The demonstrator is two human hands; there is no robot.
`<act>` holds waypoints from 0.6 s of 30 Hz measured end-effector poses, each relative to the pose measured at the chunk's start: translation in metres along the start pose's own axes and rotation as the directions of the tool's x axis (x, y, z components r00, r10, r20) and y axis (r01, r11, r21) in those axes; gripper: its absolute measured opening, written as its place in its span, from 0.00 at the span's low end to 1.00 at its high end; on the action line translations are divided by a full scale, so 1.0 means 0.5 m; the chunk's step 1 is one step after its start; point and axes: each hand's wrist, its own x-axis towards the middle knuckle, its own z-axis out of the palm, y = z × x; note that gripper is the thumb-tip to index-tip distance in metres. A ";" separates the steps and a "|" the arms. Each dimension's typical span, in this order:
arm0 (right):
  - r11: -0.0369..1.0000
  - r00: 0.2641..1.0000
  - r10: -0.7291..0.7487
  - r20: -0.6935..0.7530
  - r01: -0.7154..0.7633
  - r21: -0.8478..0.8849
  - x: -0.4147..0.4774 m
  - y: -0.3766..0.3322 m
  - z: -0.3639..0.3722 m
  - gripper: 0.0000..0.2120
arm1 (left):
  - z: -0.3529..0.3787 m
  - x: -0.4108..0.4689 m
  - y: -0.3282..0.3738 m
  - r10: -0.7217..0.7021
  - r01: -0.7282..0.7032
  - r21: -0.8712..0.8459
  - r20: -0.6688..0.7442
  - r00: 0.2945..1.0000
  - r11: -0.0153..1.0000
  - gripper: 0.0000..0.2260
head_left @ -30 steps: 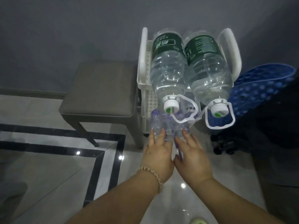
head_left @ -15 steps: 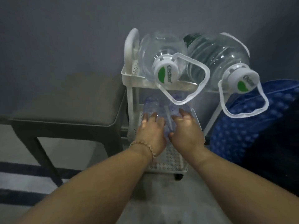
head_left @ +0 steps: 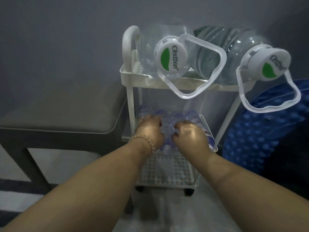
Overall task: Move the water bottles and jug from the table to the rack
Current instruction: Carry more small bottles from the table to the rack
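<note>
A white wheeled rack (head_left: 132, 96) stands against the grey wall. Two large clear water jugs lie on its top shelf, white caps toward me: the left jug (head_left: 168, 59) and the right jug (head_left: 267, 64), each with a clear carry loop hanging down. Several small clear water bottles (head_left: 168, 129) lie side by side on the lower shelf. My left hand (head_left: 149, 131), with a bead bracelet, and my right hand (head_left: 190, 136) both rest curled on top of these bottles, gripping them.
A grey padded stool (head_left: 63, 118) stands just left of the rack. A blue dotted mat (head_left: 267, 139) leans to the right of it. The rack's perforated lower tray (head_left: 167, 174) and black wheels sit on the tiled floor.
The view has dropped lower and closer to the rack. Both hands have pushed further into the lower shelf, and their fingers have curled down over the small bottles.
</note>
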 end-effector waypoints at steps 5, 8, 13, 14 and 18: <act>0.998 0.998 -0.054 -0.036 0.055 0.029 -0.071 0.007 0.029 0.17 | -0.007 0.021 0.002 0.021 -0.035 0.101 0.131 0.991 0.994 0.15; 0.991 0.993 -0.118 -0.015 0.117 -0.071 -0.085 0.018 0.046 0.25 | -0.007 0.050 0.000 -0.002 -0.074 0.237 0.307 0.952 0.969 0.18; 0.989 0.994 -0.103 -0.032 0.099 -0.110 -0.087 0.009 0.043 0.33 | 0.003 0.044 -0.006 0.040 -0.163 0.335 0.344 0.938 0.928 0.20; 0.989 0.994 -0.103 -0.032 0.099 -0.110 -0.085 0.008 0.043 0.35 | 0.002 0.032 -0.004 0.095 -0.201 0.360 0.291 0.952 0.911 0.17; 0.983 0.989 -0.142 -0.051 0.135 -0.121 -0.081 0.016 0.044 0.40 | 0.022 -0.034 -0.015 0.297 -0.280 0.442 0.031 0.954 0.852 0.15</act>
